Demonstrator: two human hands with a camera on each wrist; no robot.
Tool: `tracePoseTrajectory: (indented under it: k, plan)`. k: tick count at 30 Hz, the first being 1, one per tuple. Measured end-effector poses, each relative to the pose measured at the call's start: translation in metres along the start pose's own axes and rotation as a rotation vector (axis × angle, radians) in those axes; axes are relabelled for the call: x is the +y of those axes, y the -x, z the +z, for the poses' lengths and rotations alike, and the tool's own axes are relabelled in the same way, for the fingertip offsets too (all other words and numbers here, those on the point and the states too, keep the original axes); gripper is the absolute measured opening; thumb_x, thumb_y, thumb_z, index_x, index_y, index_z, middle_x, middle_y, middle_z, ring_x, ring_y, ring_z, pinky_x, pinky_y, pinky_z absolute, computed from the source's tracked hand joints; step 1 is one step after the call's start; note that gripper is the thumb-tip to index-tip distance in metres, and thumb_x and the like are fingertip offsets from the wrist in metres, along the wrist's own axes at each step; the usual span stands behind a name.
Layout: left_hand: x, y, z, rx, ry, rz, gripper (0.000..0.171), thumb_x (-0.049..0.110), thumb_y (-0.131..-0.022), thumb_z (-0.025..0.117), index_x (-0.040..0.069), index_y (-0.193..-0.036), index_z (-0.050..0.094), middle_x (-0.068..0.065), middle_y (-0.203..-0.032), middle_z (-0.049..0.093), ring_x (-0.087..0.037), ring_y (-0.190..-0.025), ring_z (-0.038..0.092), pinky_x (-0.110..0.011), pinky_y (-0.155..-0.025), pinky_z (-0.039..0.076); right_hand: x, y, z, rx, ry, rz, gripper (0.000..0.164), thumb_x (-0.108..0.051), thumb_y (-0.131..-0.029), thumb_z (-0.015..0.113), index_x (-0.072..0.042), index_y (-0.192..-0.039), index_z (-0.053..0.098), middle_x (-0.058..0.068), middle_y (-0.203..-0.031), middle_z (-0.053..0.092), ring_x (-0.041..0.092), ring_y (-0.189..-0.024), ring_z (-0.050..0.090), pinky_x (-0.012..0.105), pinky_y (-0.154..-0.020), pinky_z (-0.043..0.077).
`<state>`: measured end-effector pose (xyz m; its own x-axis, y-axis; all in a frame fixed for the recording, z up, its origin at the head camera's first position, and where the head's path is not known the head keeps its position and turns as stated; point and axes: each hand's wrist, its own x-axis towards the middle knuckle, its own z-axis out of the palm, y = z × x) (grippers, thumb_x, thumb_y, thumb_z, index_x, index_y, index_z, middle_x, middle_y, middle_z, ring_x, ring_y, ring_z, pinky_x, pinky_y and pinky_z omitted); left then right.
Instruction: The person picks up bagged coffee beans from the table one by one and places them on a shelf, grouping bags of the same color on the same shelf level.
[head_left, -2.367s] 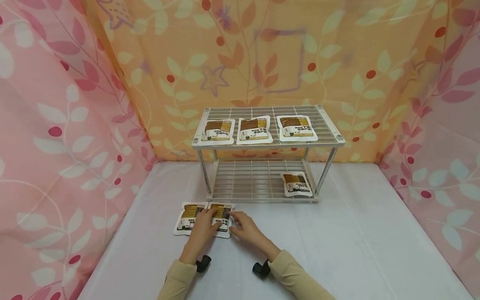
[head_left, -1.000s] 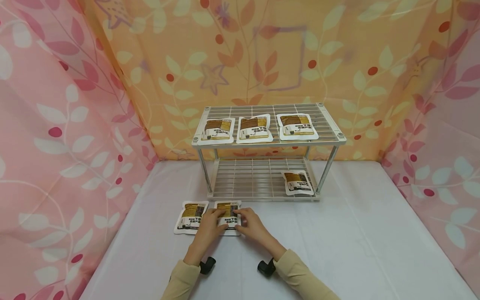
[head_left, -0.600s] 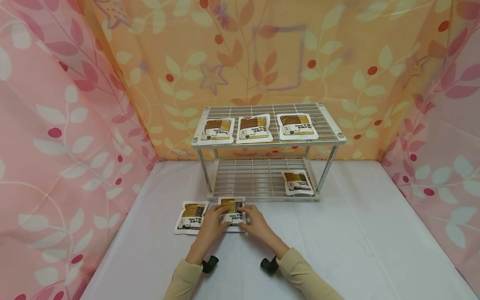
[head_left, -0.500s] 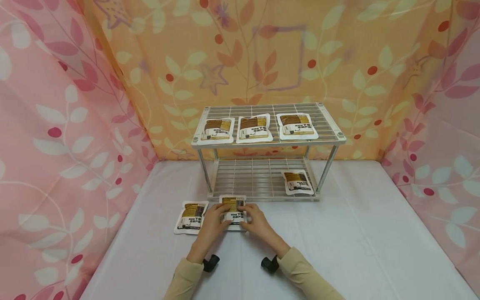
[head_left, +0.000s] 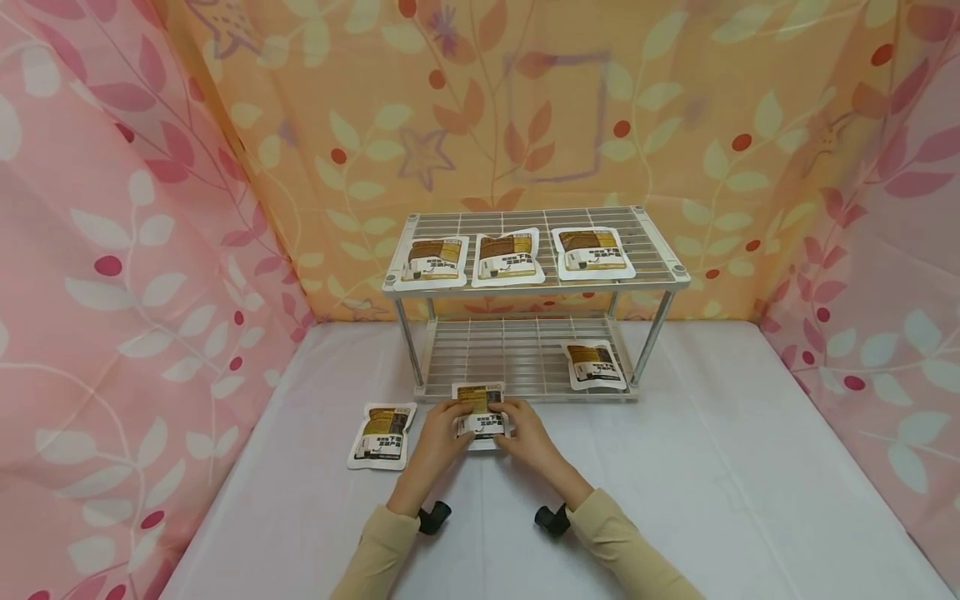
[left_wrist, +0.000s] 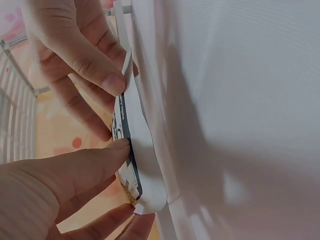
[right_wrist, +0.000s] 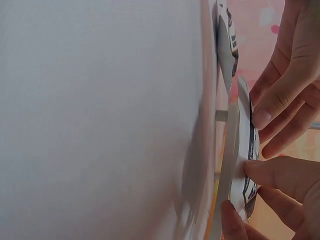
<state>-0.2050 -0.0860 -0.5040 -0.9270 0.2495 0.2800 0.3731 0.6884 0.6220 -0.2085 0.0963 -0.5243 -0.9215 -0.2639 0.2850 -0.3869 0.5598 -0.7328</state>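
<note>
My left hand (head_left: 438,442) and right hand (head_left: 529,437) pinch a flat white food pouch (head_left: 480,423) from its two sides. The pouch has a brown and yellow label with black print. Its far end overlaps the front edge of the rack's lower shelf in the head view. In the left wrist view the thumbs press the pouch's (left_wrist: 145,165) printed face, with fingertips under its edge. The right wrist view shows the pouch (right_wrist: 243,145) raised off the cloth, its shadow beside it. A second pouch (head_left: 382,436) lies on the table left of my left hand.
A white two-tier wire rack (head_left: 517,358) stands behind the hands. Three like pouches lie on its upper shelf, the rightmost pouch (head_left: 592,253) set a little apart. Another pouch (head_left: 594,365) lies at the lower shelf's right end. Patterned cloth (head_left: 525,100) hangs around the white table (head_left: 675,500).
Both hands have carried the pouch from beside the left pouch to the right and toward the rack, lifting it from the table. The other pouches have stayed put.
</note>
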Motion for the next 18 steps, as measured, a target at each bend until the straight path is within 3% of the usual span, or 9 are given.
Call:
tracePoseTrajectory:
  k: [13,18]
  plan:
    - [0.015,-0.018,0.014,0.006,-0.028,0.029,0.036,0.009,-0.075,0.076,0.002,-0.109,0.066,-0.02,-0.121,0.055,-0.039,-0.114,0.05,-0.051,-0.095,0.043,0.011,-0.004,-0.022,0.036,0.093,0.024,0.052,-0.002,-0.073,0.072,-0.003,-0.123,0.058,0.026,-0.124,0.05,0.033,-0.094,0.056,0.033,-0.066,0.05]
    - [0.02,-0.026,0.02,0.01,-0.026,0.047,0.037,0.01,-0.076,0.076,0.002,-0.11,0.065,-0.02,-0.121,0.055,-0.037,-0.115,0.05,-0.048,-0.096,0.043,0.016,-0.004,-0.03,0.049,0.074,0.048,0.053,-0.001,-0.073,0.071,-0.001,-0.124,0.056,0.028,-0.129,0.047,0.035,-0.093,0.057,0.038,-0.069,0.052]
